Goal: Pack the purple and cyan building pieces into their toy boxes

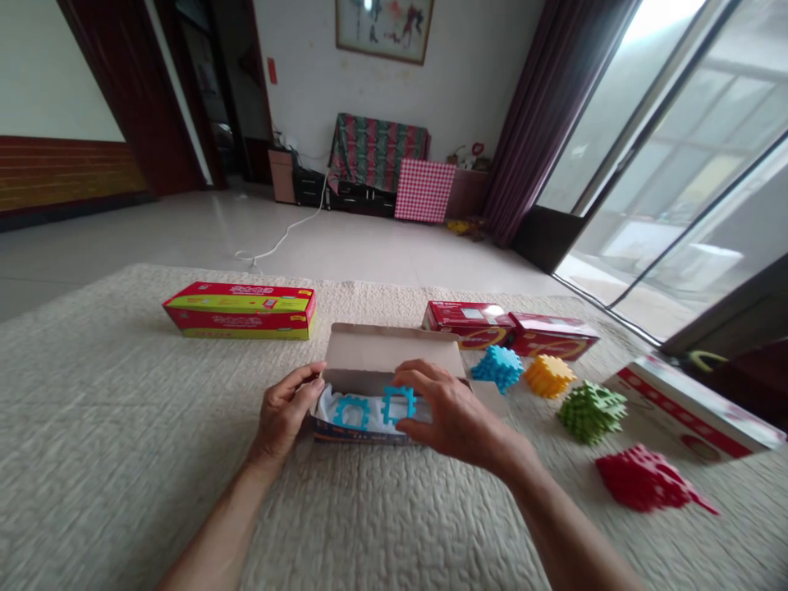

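An open cardboard box (363,437) sits in front of me, its lid (394,349) standing up at the back. White lining (377,420) fills it. My left hand (286,410) grips the box's left end, thumb and fingers on the edge. Inside, on the lining, lies a blue square toothed building piece (352,413) with an open centre. A second blue toothed piece (389,405) is between the thumb and fingertips of my right hand (449,410), above the lining. My right hand hides the right part of the box.
On the quilted mat (357,517), stacks of toothed pieces stand to the right: blue (497,369), yellow (550,376), green (592,413) and red (646,480). A red and yellow-green box (243,310) is at left; red boxes (469,322) and a white-red box (695,406) are at right.
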Motion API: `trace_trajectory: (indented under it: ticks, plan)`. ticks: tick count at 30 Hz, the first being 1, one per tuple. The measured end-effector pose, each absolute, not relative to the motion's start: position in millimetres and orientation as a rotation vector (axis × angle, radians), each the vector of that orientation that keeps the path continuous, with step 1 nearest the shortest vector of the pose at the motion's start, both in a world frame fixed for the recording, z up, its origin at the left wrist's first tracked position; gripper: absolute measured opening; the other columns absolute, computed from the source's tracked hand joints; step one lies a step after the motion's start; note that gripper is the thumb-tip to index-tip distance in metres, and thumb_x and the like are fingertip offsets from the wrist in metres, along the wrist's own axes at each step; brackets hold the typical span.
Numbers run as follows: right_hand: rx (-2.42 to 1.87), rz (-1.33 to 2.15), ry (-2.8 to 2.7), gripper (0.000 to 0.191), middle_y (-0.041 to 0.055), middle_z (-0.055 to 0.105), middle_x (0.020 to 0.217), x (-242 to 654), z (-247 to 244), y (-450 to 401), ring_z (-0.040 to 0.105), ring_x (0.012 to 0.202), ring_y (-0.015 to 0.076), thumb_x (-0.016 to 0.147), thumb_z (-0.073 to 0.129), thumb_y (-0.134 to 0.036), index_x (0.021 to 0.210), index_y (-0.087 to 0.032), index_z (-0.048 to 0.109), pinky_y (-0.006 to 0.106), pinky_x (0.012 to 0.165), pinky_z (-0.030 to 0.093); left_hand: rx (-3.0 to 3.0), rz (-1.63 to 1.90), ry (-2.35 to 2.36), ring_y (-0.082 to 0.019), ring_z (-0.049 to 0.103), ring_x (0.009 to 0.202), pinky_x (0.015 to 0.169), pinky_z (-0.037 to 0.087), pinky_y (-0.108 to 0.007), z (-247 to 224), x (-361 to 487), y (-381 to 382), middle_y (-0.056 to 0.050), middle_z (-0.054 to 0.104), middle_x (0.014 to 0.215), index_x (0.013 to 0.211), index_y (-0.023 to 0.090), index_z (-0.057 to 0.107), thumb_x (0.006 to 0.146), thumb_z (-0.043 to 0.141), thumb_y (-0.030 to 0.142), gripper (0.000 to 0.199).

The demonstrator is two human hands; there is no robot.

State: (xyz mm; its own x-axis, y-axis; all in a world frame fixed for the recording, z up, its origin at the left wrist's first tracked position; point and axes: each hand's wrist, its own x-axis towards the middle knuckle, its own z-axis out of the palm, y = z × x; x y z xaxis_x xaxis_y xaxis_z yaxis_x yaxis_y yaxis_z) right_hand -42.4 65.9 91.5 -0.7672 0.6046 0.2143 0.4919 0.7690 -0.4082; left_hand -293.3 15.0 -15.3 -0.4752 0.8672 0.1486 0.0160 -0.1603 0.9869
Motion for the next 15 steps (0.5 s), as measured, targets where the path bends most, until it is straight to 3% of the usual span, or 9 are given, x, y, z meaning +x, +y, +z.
trace_trajectory:
  ticks: [4,11,15]
  plan:
    - [-0.831,0.413,-2.615,0.039,0.0092,0.059,0.119,-39,94,66,0.056,0.11,0.0222,0.073,0.065,-0.016,0.111,-0.018,0.058,0.038,0.096,0.046,1.039,1.71,1.46,-0.019,0.063,0.087,0.076,0.048,-0.024,-16,-294,15,-0.006,0.071,0.096,0.106,0.014,0.071,0.072,0.071,0.042,0.044]
    - [-1.031,0.15,-2.377,0.026,0.0079,0.065,0.111,12,105,103,0.062,0.1,0.022,0.079,0.056,-0.02,0.104,-0.02,0.062,0.039,0.09,0.048,1.023,1.706,1.465,-0.018,0.064,0.085,0.072,0.049,-0.023,-14,-292,14,-0.006,0.072,0.095,0.105,0.015,0.071,0.07,0.072,0.043,0.045]
    - [-1.246,0.029,-2.294,0.041,0.0077,0.067,0.111,71,92,139,0.063,0.1,0.0245,0.072,0.052,-0.015,0.111,-0.022,0.062,0.04,0.086,0.05,0.979,1.702,1.461,-0.017,0.065,0.081,0.069,0.05,-0.021,-15,-293,14,-0.005,0.073,0.094,0.106,0.017,0.071,0.068,0.073,0.044,0.047]
